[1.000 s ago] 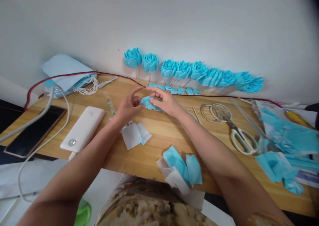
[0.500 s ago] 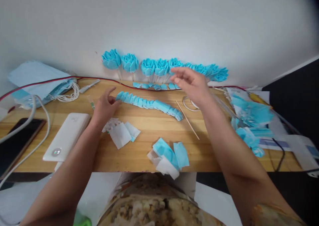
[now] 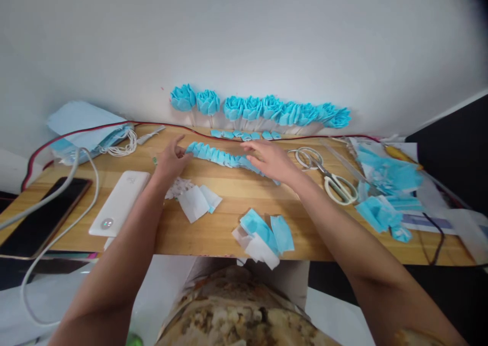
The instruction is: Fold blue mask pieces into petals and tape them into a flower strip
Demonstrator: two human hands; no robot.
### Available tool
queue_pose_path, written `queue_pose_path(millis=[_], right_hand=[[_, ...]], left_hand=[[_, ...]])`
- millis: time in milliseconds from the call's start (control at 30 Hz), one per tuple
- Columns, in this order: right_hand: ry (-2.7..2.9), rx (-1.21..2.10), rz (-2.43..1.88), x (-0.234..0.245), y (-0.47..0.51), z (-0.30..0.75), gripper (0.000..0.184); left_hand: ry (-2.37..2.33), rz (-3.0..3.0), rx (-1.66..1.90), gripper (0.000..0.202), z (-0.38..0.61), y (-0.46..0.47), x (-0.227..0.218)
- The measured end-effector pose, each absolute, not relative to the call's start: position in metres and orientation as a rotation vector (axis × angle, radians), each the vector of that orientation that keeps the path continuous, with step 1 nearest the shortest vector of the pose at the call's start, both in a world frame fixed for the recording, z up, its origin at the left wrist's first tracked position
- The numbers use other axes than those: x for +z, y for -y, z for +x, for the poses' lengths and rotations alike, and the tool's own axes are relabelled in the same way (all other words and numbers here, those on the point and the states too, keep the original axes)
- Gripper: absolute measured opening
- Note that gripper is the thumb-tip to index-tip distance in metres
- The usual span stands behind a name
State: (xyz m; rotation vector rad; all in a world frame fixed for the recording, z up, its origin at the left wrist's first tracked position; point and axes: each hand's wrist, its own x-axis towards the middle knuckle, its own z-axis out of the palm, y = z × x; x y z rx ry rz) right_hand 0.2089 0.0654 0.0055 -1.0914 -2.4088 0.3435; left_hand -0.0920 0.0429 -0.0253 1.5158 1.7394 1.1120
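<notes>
A pleated blue strip [image 3: 215,155] lay crosswise on the worktop [image 3: 198,241], nearer the back edge than the front and about midway between the side edges. The left hand [image 3: 171,160] was at its left end, fingers curled and thumb against or just beside the folds; whether it pinched them could not be told. The right hand [image 3: 270,157] was open, fingers reaching left over the strip's right half and hiding part of it; contact there was unclear.

The strip looked very light, soft and limp, like thin cloth, and was unlikely to slip much. Its folds seemed easy to crush or pull apart, so a light pinch at either end, low on the band, looked the safest hold, with the middle supported.

Along the back edge stood about nine blue flowers [image 3: 208,102], the right-hand ones overlapping too much for a sure count. In front of them lay about seven small folded pieces [image 3: 246,137]. There was one pair of scissors [image 3: 340,188] towards the right edge, and one phone [image 3: 46,213] and one power bank [image 3: 120,203] towards the left. About four loose scraps [image 3: 282,233] lay at the front edge, and two white squares [image 3: 193,203] near the left forearm.
</notes>
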Motion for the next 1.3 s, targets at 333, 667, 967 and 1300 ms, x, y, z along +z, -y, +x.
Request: queue_pose_path(millis=[333,667,967,1300], right_hand=[[2.519,0.501,-1.087,-0.005,-0.073,0.173,0.061],[2.594,0.883,-0.969,-0.016,-0.14,0.086,0.03],[2.666,0.987,-1.107,-0.008,-0.154,0.104,0.038],[2.249,0.733,-1.072,0.023,-0.122,0.192,0.058]], left_hand=[[-1.623,1.354,1.114,0.08,-0.102,-0.05,-0.029],[-1.589,1.355,1.17,0.088,-0.106,-0.055,-0.042],[-1.425,1.224,1.249,0.086,-0.104,-0.05,-0.026],[-1.486,1.211,1.455,0.054,-0.101,-0.053,-0.028]])
